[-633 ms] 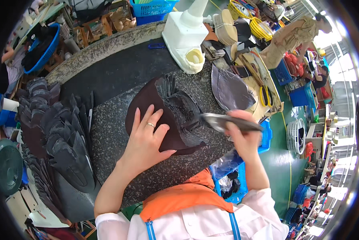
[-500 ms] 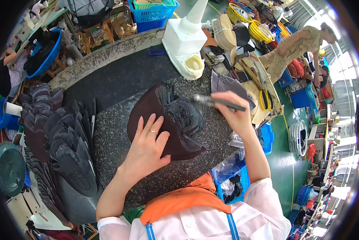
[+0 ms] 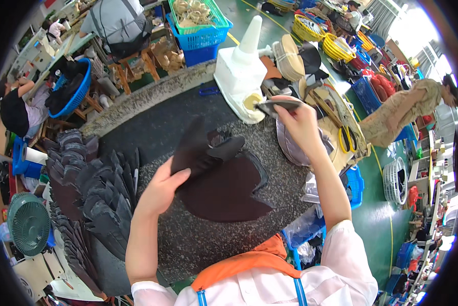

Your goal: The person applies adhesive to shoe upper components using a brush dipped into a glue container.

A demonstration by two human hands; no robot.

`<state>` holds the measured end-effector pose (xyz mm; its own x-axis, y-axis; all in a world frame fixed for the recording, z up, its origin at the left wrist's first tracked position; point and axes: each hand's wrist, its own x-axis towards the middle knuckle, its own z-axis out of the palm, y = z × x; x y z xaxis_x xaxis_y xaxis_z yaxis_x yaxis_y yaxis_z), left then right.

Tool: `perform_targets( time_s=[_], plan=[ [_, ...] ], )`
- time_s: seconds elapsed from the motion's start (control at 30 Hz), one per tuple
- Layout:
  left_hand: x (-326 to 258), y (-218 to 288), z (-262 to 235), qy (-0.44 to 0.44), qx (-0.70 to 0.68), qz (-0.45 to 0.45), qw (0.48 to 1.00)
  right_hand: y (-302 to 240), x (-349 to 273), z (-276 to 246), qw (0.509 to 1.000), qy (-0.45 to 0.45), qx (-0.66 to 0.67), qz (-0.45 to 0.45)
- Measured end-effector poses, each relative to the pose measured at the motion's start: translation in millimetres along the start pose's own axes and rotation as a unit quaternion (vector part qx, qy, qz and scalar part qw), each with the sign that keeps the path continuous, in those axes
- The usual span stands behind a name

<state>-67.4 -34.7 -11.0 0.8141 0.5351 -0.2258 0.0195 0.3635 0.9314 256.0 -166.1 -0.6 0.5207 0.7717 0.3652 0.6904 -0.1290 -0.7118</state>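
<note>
My left hand (image 3: 160, 191) pinches the edge of a dark leather-like piece (image 3: 191, 145), lifted and tilted above the worktop. Below it, a fan of similar dark brown pieces (image 3: 226, 191) lies on the speckled surface. In my right hand (image 3: 301, 122) is a brush (image 3: 285, 104), held by its dark handle between thumb and fingers. Its bristle end is at the small cup, holding something pale yellow, at the foot of a white glue pot (image 3: 236, 74) with a cone-shaped top. Whether the bristles touch the contents is hard to tell.
Overlapping dark pieces (image 3: 104, 196) are piled at the left, beside a green fan (image 3: 29, 224). Yellow-handled scissors (image 3: 347, 138) and bundled tan pieces (image 3: 289, 58) lie to the right of the glue pot. Blue baskets (image 3: 203, 35) stand beyond the worktop. A person (image 3: 405, 112) bends at the far right.
My right hand has carried the brush from the dark pieces up to the glue pot's cup. My left hand, flat on the pieces before, has moved left and lifted one.
</note>
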Motion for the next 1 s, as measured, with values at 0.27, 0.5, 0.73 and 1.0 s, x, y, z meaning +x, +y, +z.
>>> perform_targets(
  time_s=[0.27, 0.5, 0.73, 1.0],
  plan=[
    [83.3, 31.0, -19.5, 0.085, 0.565, 0.357, 0.739, 64.5, 37.9, 50.6, 0.992, -0.059, -0.108, -0.033],
    [53.4, 0.1, 10.9, -0.072, 0.571, 0.315, 0.755, 47.2, 3.5, 21.9, 0.96, 0.045, -0.223, -0.164],
    [-18.1, -48.9, 31.2, -0.095, 0.595, 0.253, 0.757, -53.8, -21.6, -16.4, 0.9, -0.307, 0.245, 0.191],
    [-16.5, -55.3, 29.5, -0.084, 0.567, 0.268, 0.774, -78.5, -71.1, -11.6, 0.848, -0.31, -0.2, -0.381]
  ],
)
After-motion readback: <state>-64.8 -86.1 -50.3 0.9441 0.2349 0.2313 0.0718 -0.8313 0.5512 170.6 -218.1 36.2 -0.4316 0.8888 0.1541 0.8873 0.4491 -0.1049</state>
